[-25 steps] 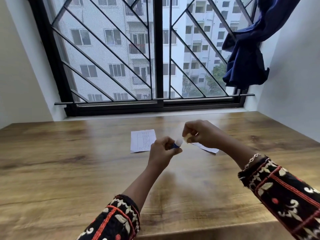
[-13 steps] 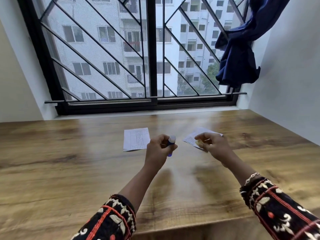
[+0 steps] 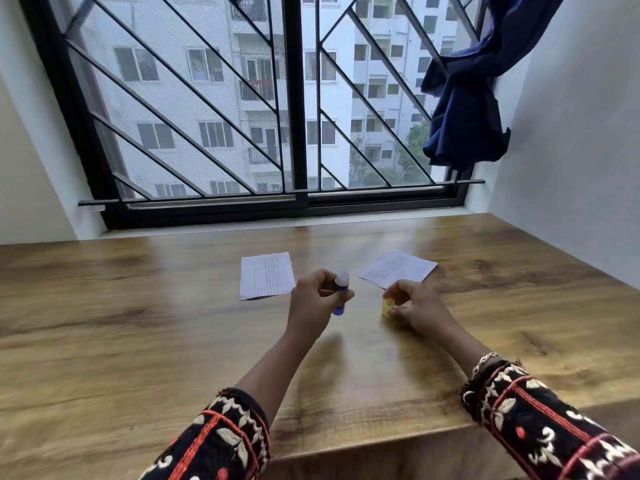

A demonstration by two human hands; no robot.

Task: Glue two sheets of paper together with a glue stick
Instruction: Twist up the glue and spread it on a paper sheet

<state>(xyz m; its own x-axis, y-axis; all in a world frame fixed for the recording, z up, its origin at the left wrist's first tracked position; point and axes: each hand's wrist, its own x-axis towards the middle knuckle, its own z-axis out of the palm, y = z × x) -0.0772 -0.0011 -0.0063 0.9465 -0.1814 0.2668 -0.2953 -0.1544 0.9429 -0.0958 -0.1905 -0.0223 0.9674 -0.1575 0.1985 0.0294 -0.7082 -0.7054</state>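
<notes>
Left hand is curled round the blue glue stick, its uncapped tip pointing up and away. Both papers lie flat on the wooden table, beyond the hands. The left sheet sits just up-left of the stick, long side running away from the body, so I'd guess that's the easy target. The right sheet is skewed, just past the right hand. Nothing stands between stick and paper. The barred window and blue curtain are well back. Right hand pinches the yellow cap low at the tabletop (can't tell if it's touching).
</notes>
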